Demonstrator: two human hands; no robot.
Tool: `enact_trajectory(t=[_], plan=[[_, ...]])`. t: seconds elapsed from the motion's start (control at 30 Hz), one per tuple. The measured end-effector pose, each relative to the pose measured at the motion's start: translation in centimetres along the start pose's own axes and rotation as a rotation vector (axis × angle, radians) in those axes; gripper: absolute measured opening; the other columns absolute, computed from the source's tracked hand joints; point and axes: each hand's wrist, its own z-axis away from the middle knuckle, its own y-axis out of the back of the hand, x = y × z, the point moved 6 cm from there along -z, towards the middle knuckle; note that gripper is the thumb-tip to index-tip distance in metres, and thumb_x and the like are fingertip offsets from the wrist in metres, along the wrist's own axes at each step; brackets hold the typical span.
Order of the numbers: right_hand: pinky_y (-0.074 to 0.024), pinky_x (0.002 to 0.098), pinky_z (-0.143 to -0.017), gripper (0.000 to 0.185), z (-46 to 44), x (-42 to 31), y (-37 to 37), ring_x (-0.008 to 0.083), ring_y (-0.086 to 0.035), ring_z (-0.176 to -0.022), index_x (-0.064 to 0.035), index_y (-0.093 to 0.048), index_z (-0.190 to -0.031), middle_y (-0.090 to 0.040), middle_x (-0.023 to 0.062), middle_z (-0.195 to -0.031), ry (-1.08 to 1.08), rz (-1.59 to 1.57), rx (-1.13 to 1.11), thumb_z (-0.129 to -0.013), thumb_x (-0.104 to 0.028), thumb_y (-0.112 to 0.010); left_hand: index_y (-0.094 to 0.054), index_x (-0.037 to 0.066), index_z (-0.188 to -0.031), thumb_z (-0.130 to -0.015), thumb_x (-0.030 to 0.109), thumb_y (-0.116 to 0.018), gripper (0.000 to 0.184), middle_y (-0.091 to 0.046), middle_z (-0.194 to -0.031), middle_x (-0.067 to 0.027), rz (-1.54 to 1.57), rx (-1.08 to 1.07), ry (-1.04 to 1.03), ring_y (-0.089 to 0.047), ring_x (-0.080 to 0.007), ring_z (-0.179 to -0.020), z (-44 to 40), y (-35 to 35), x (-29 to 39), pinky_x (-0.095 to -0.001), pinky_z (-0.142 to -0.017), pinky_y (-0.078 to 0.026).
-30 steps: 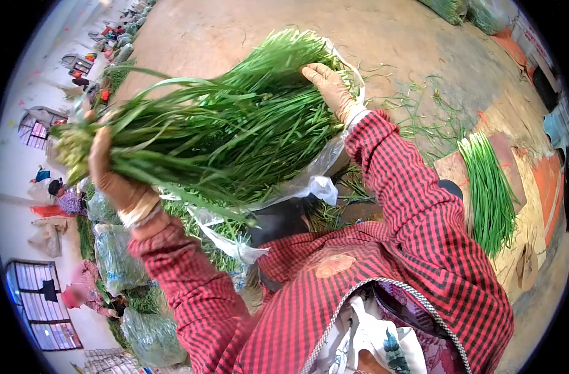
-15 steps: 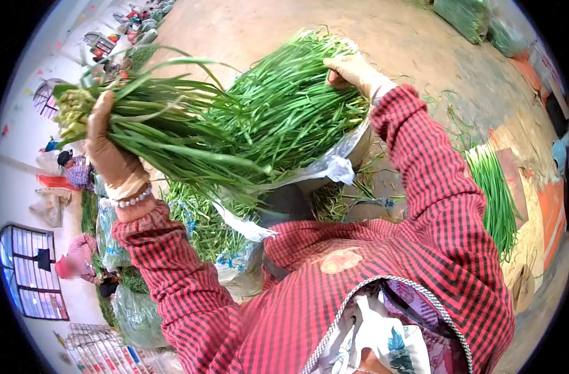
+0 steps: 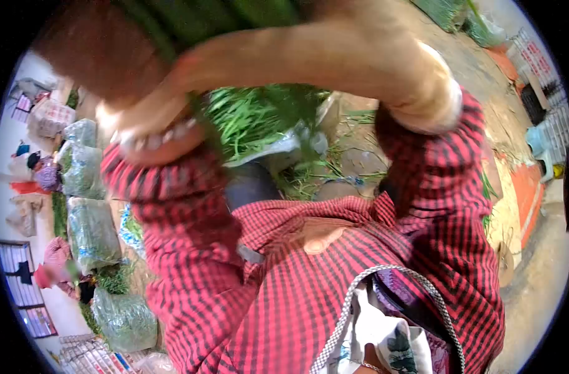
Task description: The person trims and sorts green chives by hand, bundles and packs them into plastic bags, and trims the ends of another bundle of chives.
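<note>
Both my hands are raised close to the camera and blurred. Between them, at the top edge, is a bunch of garlic chives (image 3: 216,19), long green leaves cut off by the frame. My left hand (image 3: 100,53), dark and smeared, closes on the bunch from the left; a beaded bracelet (image 3: 160,138) circles its wrist. Stretching in from the right, my right hand (image 3: 284,56) curves along the bunch's lower side, its fingertips near my left hand. Behind and below my arms lies a pile of loose chives (image 3: 247,118) on plastic sheeting (image 3: 272,149).
Scattered leaves lie on the floor by my knees. Filled plastic bags (image 3: 94,230) line the left side, with co-workers (image 3: 57,265) beside them. A board (image 3: 506,199) and an orange mat (image 3: 527,199) are at right; green sacks (image 3: 443,12) stand at top right.
Both hands have risen toward the camera with the bunch. My right hand has left the pile's far right side and come across to my left hand. The view has shifted.
</note>
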Motion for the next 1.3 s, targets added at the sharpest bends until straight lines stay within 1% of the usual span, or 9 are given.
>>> enact_trajectory(t=[0.07,0.13,0.3,0.43,0.63,0.7,0.87,1.07,1.3], plan=[[-0.0418,0.0361,-0.096,0.062,3.2,1.5,-0.2,0.0234,-0.052,-0.111,-0.0006,-0.045,-0.126,-0.052,0.0145,-0.125,-0.376,-0.191,-0.114,-0.077,-0.022,-0.076,-0.058,0.001,-0.119,-0.091,0.03,-0.051,0.041,-0.06,-0.117,-0.0171,0.337,0.046,0.231,-0.06,-0.0266,-0.104,2.4,-3.5,-5.9,-0.0395,-0.09,-0.049],[-0.0388,0.0386,-0.099,0.048,8.5,1.4,0.5,0.025,-0.053,-0.112,-0.0052,-0.058,-0.116,-0.056,0.0099,-0.124,-0.388,0.423,-0.237,-0.075,-0.021,-0.077,-0.058,0.003,-0.118,-0.09,0.034,-0.053,0.042,-0.061,-0.116,-0.0149,0.63,0.095,0.417,-0.06,-0.0248,-0.103,5.1,-7.4,-11.4,-0.0385,-0.089,-0.049],[-0.0396,0.0286,-0.096,0.067,26.2,2.5,2.9,0.0135,-0.05,-0.109,-0.0016,-0.036,-0.137,-0.055,0.0035,-0.119,-1.546,-0.268,-0.348,-0.078,-0.008,-0.067,-0.059,0.007,-0.117,-0.088,0.045,-0.06,0.048,-0.063,-0.112,-0.0096,1.194,0.148,0.973,-0.06,-0.0205,-0.101,17.4,-16.5,-20.8,-0.036,-0.087,-0.049],[-0.0452,0.0305,-0.088,0.076,33.2,3.2,1.3,0.0177,-0.055,-0.101,0.0002,-0.034,-0.137,-0.057,0.0103,-0.115,-1.895,-0.331,-0.652,-0.073,-0.015,-0.072,-0.054,0.011,-0.123,-0.084,0.067,-0.048,0.069,-0.059,-0.122,-0.0105,1.354,0.091,1.57,-0.059,-0.0264,-0.106,31.5,-18.8,-23.3,-0.0455,-0.091,-0.048],[-0.0501,0.0358,-0.077,0.044,44.7,9.3,-9.2,0.0227,-0.063,-0.087,-0.0004,-0.064,-0.106,-0.067,0.0155,-0.097,-1.829,-0.172,-1.746,-0.074,-0.029,-0.068,-0.036,0.013,-0.141,-0.083,0.071,-0.04,0.082,-0.033,-0.146,-0.0105,1.463,0.11,1.987,-0.026,-0.0282,-0.136,43.4,-17.4,-27.4,-0.0517,-0.11,-0.016],[-0.0494,0.0367,-0.078,0.041,54.5,10.9,-13.5,0.0229,-0.062,-0.086,-0.0025,-0.064,-0.107,-0.067,0.0139,-0.098,-1.696,-0.528,-1.699,-0.076,-0.029,-0.066,-0.026,0.014,-0.147,-0.085,0.068,-0.039,0.084,-0.02,-0.154,-0.0078,1.676,0.189,2.069,-0.014,-0.0275,-0.142,45.2,-17.2,-28.9,-0.0525,-0.114,-0.001],[-0.0502,0.0399,-0.075,0.042,57.6,13.4,-15.2,0.0294,-0.063,-0.082,-0.0007,-0.063,-0.105,-0.067,0.0179,-0.093,-1.66,-0.484,-1.906,-0.079,-0.033,-0.061,-0.032,0.01,-0.143,-0.09,0.062,-0.039,0.075,-0.03,-0.148,-0.0119,1.268,-0.036,1.706,-0.027,-0.0332,-0.134,44.0,-16.2,-30.4,-0.0484,-0.112,-0.013],[-0.0511,0.0437,-0.071,0.044,50.7,7.8,-14.5,0.0373,-0.064,-0.077,0.0013,-0.061,-0.103,-0.066,0.0227,-0.086,-1.299,-0.118,-1.717,-0.083,-0.038,-0.055,-0.055,0.007,-0.125,-0.09,0.05,-0.05,0.055,-0.056,-0.126,-0.0099,1.002,0.145,2.048,-0.05,-0.0271,-0.114,44.9,-15.6,-31.0,-0.0397,-0.1,-0.035],[-0.0486,0.0347,-0.074,0.049,44.3,1.3,-8.3,0.0239,-0.063,-0.082,-0.0009,-0.051,-0.11,-0.063,0.0079,-0.082,-1.9,-0.318,-0.06,-0.087,-0.043,-0.06,-0.065,0.001,-0.091,-0.084,0.016,-0.057,0.018,-0.065,-0.077,-0.005,0.926,-0.261,1.729,-0.06,-0.0151,-0.073,40.4,-13.0,-30.9,-0.0266,-0.071,-0.048]])
